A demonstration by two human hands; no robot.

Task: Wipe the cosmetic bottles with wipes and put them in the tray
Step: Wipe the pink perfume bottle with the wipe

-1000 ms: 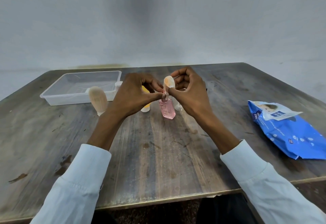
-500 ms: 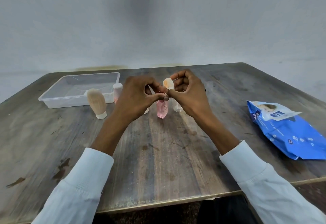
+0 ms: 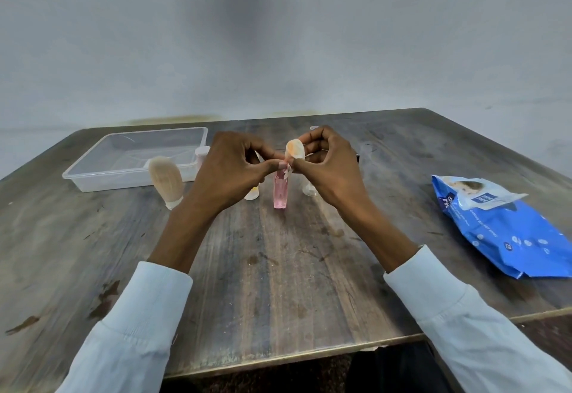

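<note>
Above the bench centre: both hands are raised together over the standing bottles.
Right hand: fingers are curled round a small peach-capped bottle, held upright.
Left hand: thumb and forefinger are pinched on a scrap of wipe at the bottle's lower end.
Step in hand: wiping is judged under way; the bottle is best turned in the right hand while the wipe is drawn along it.
Pink bottle: stood directly below the hands, easily toppled when they are lowered.
Other bottles: a beige one and small ones are stood nearby.
Tray: set at far left, seemingly unfilled; the beige bottle stands in the way.
Wipes pack: laid at right, flap open.
Bench: worn wood.
</note>
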